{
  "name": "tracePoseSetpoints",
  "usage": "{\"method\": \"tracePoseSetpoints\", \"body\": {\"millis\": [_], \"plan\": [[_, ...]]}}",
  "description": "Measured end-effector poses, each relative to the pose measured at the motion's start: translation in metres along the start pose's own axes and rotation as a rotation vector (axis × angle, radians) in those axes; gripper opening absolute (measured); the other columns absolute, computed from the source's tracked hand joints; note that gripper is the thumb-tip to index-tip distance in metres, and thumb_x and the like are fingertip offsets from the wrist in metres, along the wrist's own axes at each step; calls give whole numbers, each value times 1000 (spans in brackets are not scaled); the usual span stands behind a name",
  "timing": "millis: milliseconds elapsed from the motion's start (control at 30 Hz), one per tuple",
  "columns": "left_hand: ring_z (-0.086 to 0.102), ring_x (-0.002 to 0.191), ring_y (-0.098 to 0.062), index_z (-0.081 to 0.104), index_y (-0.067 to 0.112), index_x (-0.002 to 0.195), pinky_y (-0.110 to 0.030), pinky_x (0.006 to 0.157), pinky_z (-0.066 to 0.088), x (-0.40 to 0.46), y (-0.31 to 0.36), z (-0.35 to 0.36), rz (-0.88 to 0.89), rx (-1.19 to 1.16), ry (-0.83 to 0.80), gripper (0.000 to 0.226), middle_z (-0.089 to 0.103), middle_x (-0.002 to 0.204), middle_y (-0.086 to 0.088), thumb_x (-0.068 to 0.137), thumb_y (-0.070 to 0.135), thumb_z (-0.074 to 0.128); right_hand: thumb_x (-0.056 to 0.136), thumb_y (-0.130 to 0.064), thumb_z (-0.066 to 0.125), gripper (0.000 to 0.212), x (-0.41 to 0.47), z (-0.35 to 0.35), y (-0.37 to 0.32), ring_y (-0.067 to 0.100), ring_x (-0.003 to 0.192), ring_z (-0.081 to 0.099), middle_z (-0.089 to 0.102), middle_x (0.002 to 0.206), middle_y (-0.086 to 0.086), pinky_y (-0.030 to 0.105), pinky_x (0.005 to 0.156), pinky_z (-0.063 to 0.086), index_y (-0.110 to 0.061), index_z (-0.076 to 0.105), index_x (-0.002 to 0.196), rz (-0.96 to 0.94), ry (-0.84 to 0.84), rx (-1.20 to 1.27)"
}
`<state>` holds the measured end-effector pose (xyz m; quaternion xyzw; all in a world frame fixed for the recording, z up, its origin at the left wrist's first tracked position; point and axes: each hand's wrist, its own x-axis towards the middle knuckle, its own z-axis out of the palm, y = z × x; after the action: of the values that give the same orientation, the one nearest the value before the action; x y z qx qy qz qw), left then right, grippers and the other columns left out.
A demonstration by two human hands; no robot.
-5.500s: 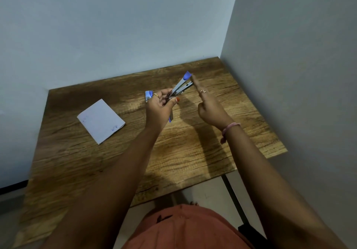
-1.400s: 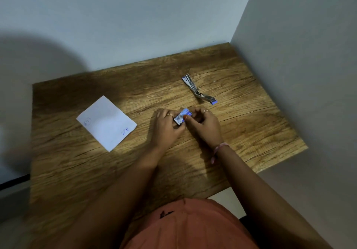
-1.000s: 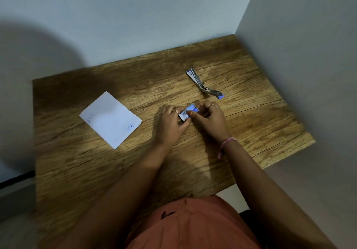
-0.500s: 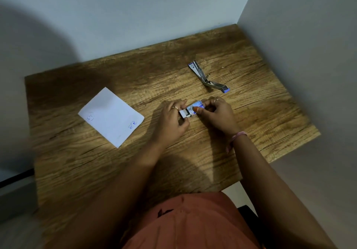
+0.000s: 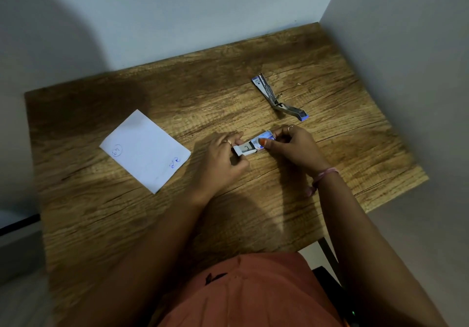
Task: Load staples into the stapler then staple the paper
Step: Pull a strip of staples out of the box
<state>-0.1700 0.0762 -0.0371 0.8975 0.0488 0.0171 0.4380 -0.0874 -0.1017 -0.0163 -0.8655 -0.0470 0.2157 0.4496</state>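
Since the earlier frames, the inner tray (image 5: 243,149) has slid out of the staple box (image 5: 264,140) toward the left. Left hand (image 5: 223,160) pinches the tray; right hand (image 5: 294,149) grips the sleeve. Stapler (image 5: 275,98) lies hinged open on the table (image 5: 101,212), just beyond the hands; paper (image 5: 144,150) lies well to the left. Step in hand: extracting staples. Next, probably, lifting out a strip. Blue pen marks on the paper are illegible; box print unreadable.

Paper (image 5: 144,150) left on table (image 5: 101,225); stapler (image 5: 278,99) behind staple box (image 5: 253,146).
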Motion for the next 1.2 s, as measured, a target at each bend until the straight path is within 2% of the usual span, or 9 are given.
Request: {"method": "tracePoseSetpoints", "body": {"millis": [167, 400, 500, 600, 700, 733, 833, 967, 1200], "plan": [[55, 112, -19, 54, 10, 130, -36, 96, 48, -1, -1, -4, 17, -19, -1, 51, 60, 119, -4, 81, 17, 65, 75, -24, 80, 24, 0, -1, -3, 8, 68, 67, 71, 82, 3, 17, 59, 54, -14, 65, 91, 29, -25, 135], [52, 101, -7, 53, 13, 132, 1, 79, 37, -1, 1, -7, -5, -7, -18, 50, 58, 122, -2, 83, 19, 64, 76, -20, 79, 20, -1, 3, 0, 2, 64, 66, 68, 79, 1, 15, 56, 52, -14, 66, 90, 18, -6, 223], [50, 97, -5, 54, 13, 131, 8, 74, 31, -1, 1, -5, -44, -31, -7, 49, 59, 122, -1, 83, 17, 65, 76, -19, 78, 22, 0, 4, 0, 3, 63, 66, 68, 76, 1, 16, 57, 52, -9, 67, 92, 20, -10, 233], [53, 100, -8, 55, 13, 129, 2, 80, 35, 0, 0, -5, -48, -48, 1, 49, 61, 121, 0, 82, 17, 65, 76, -19, 79, 22, 1, 3, 0, 4, 63, 66, 68, 75, 1, 16, 57, 52, -9, 67, 92, 28, -8, 242], [52, 113, -18, 53, 13, 131, -30, 98, 44, 0, -2, -3, 10, 31, -51, 51, 57, 124, -4, 81, 17, 65, 75, -23, 79, 28, 1, 2, 1, 8, 68, 67, 70, 82, 5, 19, 60, 54, -9, 67, 96, 24, -13, 159], [51, 115, -19, 52, 13, 132, -34, 100, 43, -1, -2, -2, 21, 51, -58, 52, 56, 124, -4, 81, 17, 65, 75, -24, 79, 29, 0, 1, 1, 9, 70, 67, 70, 85, 5, 20, 62, 55, -10, 67, 97, 21, -16, 130], [47, 119, -20, 50, 16, 133, -32, 103, 37, -2, -4, -1, 20, 24, -66, 52, 52, 126, -4, 83, 14, 62, 75, -26, 79, 27, -2, 1, 1, 3, 67, 64, 70, 83, 1, 17, 60, 53, -12, 67, 96, -2, -13, 91], [46, 123, -19, 47, 15, 135, -44, 106, 39, -2, -6, -6, 19, -83, -97, 51, 49, 128, -4, 85, 8, 58, 75, -26, 79, 22, -3, 1, 2, -2, 64, 62, 68, 80, -5, 13, 57, 51, -17, 66, 90, -21, -3, 89], [52, 118, -10, 48, 16, 134, -25, 103, 42, -3, -12, -9, 46, -141, -92, 51, 53, 128, -2, 86, 6, 60, 74, -23, 80, 32, -5, 3, 3, -3, 64, 54, 61, 86, -6, 15, 62, 51, -15, 59, 97, -52, 51, 85]]}}
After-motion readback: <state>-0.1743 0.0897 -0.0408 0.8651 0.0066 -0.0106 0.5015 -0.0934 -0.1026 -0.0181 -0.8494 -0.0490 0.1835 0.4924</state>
